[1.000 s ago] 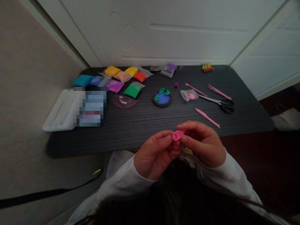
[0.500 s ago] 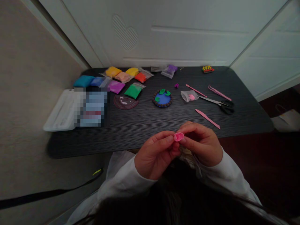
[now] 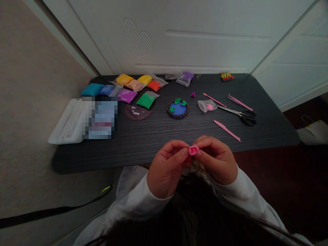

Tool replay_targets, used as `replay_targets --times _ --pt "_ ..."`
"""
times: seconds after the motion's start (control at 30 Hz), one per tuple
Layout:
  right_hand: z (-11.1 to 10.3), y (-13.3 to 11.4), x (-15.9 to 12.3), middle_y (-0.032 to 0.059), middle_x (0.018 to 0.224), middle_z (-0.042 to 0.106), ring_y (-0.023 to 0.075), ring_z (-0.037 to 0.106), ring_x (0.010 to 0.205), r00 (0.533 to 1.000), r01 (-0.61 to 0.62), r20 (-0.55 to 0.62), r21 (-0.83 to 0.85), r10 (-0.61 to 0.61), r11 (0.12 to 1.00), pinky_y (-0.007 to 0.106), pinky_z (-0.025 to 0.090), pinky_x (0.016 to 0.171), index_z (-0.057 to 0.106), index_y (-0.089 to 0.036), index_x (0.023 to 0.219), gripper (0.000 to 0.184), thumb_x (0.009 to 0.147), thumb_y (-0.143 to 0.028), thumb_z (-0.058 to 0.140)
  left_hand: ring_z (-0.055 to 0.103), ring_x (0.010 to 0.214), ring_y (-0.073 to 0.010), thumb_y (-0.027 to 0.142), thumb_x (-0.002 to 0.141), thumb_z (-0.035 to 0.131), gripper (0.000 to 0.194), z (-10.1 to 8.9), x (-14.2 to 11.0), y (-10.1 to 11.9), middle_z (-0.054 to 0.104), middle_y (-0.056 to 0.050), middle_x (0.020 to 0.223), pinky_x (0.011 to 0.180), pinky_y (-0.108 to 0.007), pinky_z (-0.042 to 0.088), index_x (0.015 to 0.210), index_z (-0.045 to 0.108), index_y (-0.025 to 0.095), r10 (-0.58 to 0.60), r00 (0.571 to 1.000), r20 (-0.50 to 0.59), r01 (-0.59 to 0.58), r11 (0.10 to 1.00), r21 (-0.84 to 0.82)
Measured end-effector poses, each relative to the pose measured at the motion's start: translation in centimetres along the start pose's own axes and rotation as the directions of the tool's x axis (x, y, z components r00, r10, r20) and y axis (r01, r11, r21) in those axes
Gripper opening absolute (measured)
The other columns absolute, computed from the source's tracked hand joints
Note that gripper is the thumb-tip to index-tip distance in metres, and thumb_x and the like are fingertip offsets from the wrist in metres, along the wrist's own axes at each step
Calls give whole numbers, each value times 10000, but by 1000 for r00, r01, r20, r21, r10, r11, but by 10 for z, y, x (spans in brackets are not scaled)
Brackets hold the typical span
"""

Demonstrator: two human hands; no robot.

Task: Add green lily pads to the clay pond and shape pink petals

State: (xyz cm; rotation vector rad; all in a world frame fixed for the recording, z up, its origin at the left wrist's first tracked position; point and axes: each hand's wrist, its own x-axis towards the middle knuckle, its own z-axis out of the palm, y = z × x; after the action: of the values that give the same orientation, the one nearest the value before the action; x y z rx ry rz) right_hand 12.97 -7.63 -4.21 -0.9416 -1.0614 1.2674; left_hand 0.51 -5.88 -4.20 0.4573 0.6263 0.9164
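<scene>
Between my two hands, just off the table's front edge, is a small pink clay flower (image 3: 193, 150) with curled, overlapping petals. My left hand (image 3: 167, 167) pinches its left side between thumb and fingertips. The thumb and fingers of my right hand (image 3: 216, 159) are closed on its right side. Beyond my hands lies a round blue clay pond (image 3: 178, 109) with a brown beaded rim and green leaf pads. A clear bag with pink clay (image 3: 208, 106) sits to its right. Close to my right hand is a pink modelling knife (image 3: 227, 130).
Black-handled scissors (image 3: 239, 113), pink tweezers (image 3: 240, 102) and a thin pink tool (image 3: 214, 99) lie at right. Bags of coloured clay (image 3: 147, 100), a dark red protractor (image 3: 138, 112) and a white plastic tray (image 3: 69, 123) are at left. A purple clay bit (image 3: 193, 94) lies behind the pond.
My fingers have shifted slightly around the pink flower, and its petals look more drawn together. My right hand has moved a little to the left. Objects on the table stay in place.
</scene>
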Motion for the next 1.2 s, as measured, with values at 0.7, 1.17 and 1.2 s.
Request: replay_targets --times 0.7,1.17,1.2 --pt "5 0 -4 -6 679 574 107 534 661 999 16 -50 -40 -18 999 253 452 588 588 -214 764 88 688 -184 621 520 660 -98 150 672 615 77 -2 -3 3 607 0 711 627 -219 418 715 668 186 148 989 15 -148 974 171" --pt "8 -6 -7 -13 696 558 106 523 678 997 68 -39 -101 -72 993 250 437 619 579 -222 790 109 707 -153 598 543 722 -103 109 658 631 133 -6 -4 4 612 10 735 694 -218 427 750 670 196 141 984 110 -158 973 168" --pt "8 -6 -7 -12 702 558 105 522 681 996 74 -34 -106 -78 992 250 438 622 578 -222 798 118 708 -149 597 543 727 -104 109 662 627 133 -6 -4 4 610 10 740 695 -220 427 753 669 198 147 982 116 -165 971 174"
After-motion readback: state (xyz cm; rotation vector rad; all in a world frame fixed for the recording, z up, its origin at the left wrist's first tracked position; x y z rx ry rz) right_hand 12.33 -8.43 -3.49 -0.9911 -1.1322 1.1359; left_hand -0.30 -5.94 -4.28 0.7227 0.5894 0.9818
